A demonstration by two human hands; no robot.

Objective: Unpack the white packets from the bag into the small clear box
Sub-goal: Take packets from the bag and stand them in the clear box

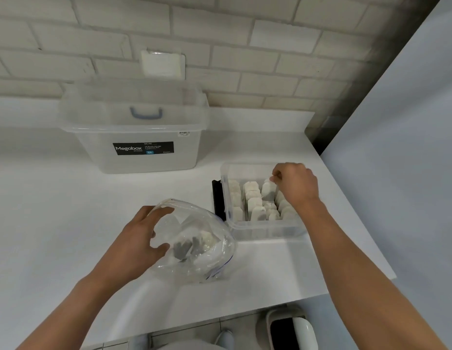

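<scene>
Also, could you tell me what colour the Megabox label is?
The label is black with white lettering; head view.

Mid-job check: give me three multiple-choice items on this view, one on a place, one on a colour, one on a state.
1. Where does the small clear box stand?
A) right of the bag
B) on the floor
C) left of the bag

2. What colour is the large bin's handle?
A) red
B) blue
C) yellow

3. What is the right hand doing?
A) hanging idle
B) pinching a white packet over the small clear box
C) gripping the bag

Answers:
1 A, the box sits just beyond the bag's right side.
2 B, the handle shows blue through the clear wall.
3 B, its fingers pinch the packet's top, while the left hand holds the bag.
</scene>
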